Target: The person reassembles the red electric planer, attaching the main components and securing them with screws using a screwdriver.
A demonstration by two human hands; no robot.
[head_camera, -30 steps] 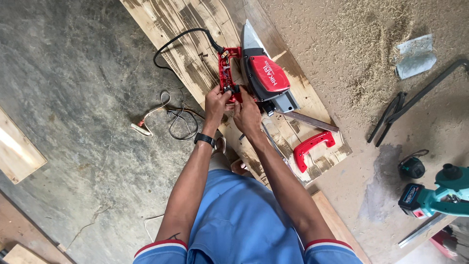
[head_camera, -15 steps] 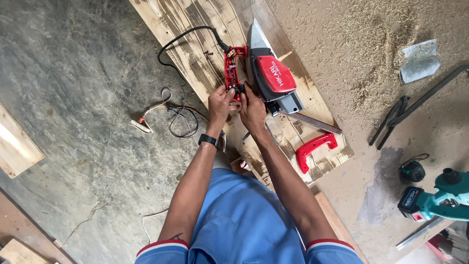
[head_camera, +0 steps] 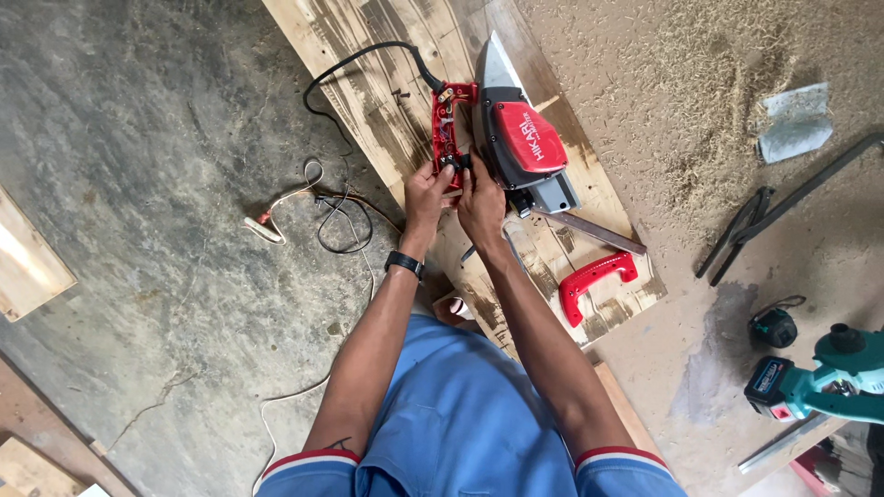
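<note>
Electric planer [head_camera: 516, 147], red and grey with a bare metal sole, lies on its side on a stained wooden board [head_camera: 368, 55] that rests on the concrete floor, and I have both hands at its opened handle. The red handle half-shell [head_camera: 449, 129] on the tool shows wiring inside, and the black power cord [head_camera: 359, 60] runs out from its top end and loops over the board. My left hand [head_camera: 428, 189] pinches the lower end of that open shell, fingers closed on its edge; my right hand [head_camera: 481, 198] sits just beside it, fingertips pressed together at a small black part by the switch area, though I cannot tell exactly what they hold. I judge the planer body heavy and rigid, stable as it lies, so best steadied by the motor housing or the grey base rather than lifted by the half-open handle. The shell is stiff plastic but likely to crack if levered, and the thin wires inside look delicate and easy to snag. The detached red handle cover [head_camera: 597, 281] lies on the board near my right forearm, with a flat metal bar [head_camera: 599, 232] between it and the planer. A teal cordless tool [head_camera: 829, 377] sits well apart on the right.
</note>
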